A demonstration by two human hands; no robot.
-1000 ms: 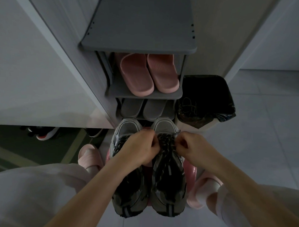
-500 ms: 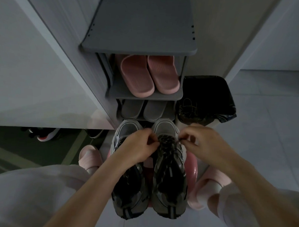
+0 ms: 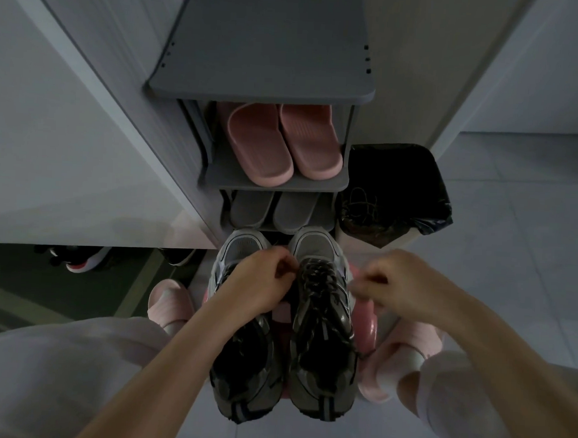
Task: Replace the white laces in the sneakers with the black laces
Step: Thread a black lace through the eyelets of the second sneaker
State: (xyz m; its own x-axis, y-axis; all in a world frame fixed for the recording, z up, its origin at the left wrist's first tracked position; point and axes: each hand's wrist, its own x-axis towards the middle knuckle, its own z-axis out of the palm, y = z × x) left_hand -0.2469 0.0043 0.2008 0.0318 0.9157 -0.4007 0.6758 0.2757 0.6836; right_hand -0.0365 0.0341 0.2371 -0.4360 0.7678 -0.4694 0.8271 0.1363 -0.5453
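Left hand (image 3: 261,284) and right hand (image 3: 394,284) apart, each pinching black lace (image 3: 318,276) | right-side sneaker (image 3: 322,326) | advice: tension both ends evenly, untwisted

Reached both bare forearms forward and down, converging toward the middle. Curled the left hand (image 3: 261,282) knuckles-up, thumb and fingertips (image 3: 290,268) pinched on a lace (image 3: 315,276). Held the right hand (image 3: 390,289) apart at the same height, fingers curled into a pinch too, but blurred, with its hold impossible to tell.
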